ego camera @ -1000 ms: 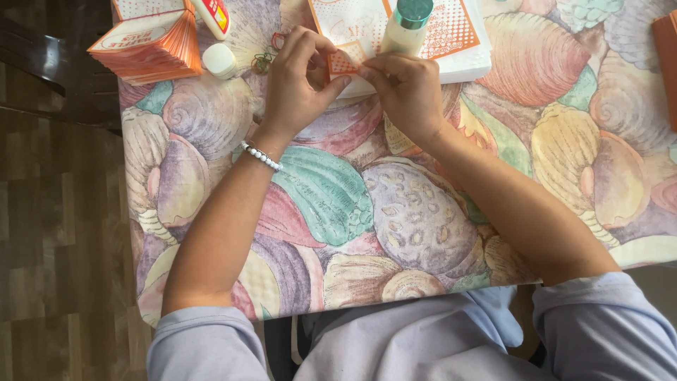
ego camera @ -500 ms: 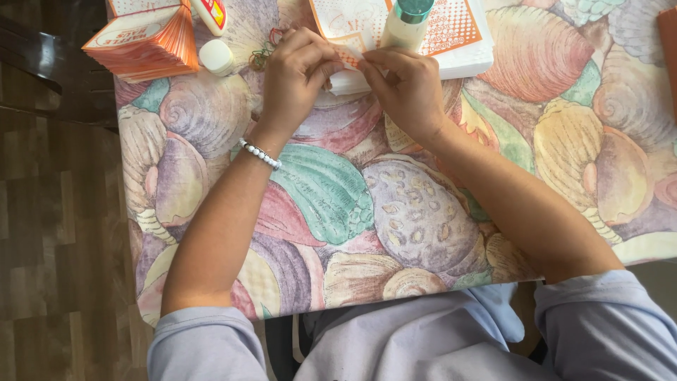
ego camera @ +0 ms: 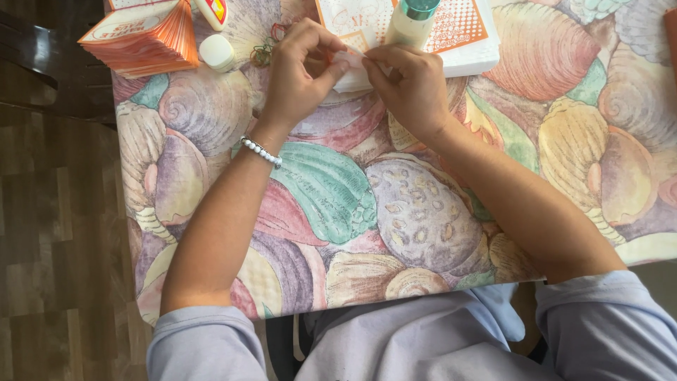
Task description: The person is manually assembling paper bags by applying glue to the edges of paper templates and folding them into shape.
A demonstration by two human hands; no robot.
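At the far middle of the table, left hand [ego camera: 300,74] and right hand [ego camera: 409,88] meeting fingertip to fingertip, both pinched narrow on one small piece of paper [ego camera: 350,60], white with an orange edge, held just above the cloth. White bead bracelet [ego camera: 261,151] round the left wrist. Just beyond the right hand, standing upright, a pale bottle [ego camera: 407,22] with a teal cap, set on a flat white-and-orange printed sheet [ego camera: 462,32] with a dotted orange panel; lettering not told. Left of the left hand, a small tangle of wire or thread [ego camera: 262,51], too small to make out, then a small white round cap [ego camera: 216,51], and above that a tube end [ego camera: 211,10] in white, red and yellow, cut off by the frame. At the far left corner, a squared stack of orange-edged paper sheets [ego camera: 141,39], its corner jutting over the table edge. Underneath all, a shell-patterned tablecloth [ego camera: 338,190] in green, purple, pink and yellow. Near half of the cloth bare save for both forearms, crossing it in a narrow V. Left table edge dropping to dark wooden floor [ego camera: 49,212]; near edge meeting pale blue sleeves [ego camera: 204,349] and lap. Right side of the cloth open out to the frame, with a sliver of something orange [ego camera: 671,32] at the far right edge.
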